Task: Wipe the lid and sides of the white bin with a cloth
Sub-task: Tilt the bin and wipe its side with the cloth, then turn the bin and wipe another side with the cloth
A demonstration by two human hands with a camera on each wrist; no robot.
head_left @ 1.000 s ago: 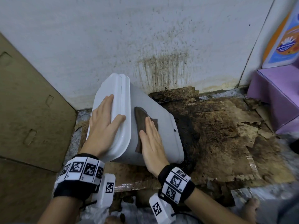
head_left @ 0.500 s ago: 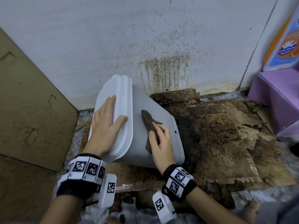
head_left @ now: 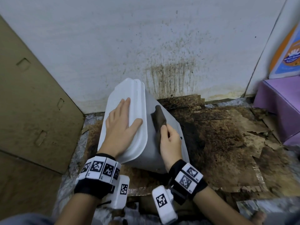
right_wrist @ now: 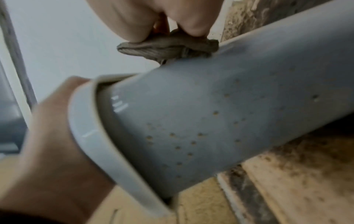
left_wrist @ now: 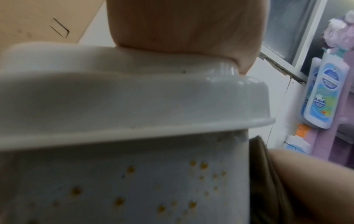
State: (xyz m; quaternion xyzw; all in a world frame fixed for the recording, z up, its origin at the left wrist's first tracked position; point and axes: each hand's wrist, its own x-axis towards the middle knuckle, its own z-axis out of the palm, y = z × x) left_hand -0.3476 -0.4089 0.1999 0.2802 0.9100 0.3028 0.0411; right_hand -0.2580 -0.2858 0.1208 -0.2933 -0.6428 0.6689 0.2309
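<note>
The white bin is tipped over, its lid facing left and its base on the floor at the right. My left hand lies flat on the lid with straight fingers, the thumb near the rim. A dark brown cloth lies bunched on the bin's upper side. My right hand grips its near end with curled fingers. In the right wrist view the fingers pinch the crumpled cloth against the bin. Several yellow-brown spots dot the near side.
A cardboard panel stands at the left. The stained white wall is close behind the bin. Soiled, torn cardboard covers the floor to the right. A purple shelf with a bottle stands at the far right.
My right hand lay flat on the spread cloth; its fingers have since curled and gathered the cloth into a bunch. The left hand stays on the lid.
</note>
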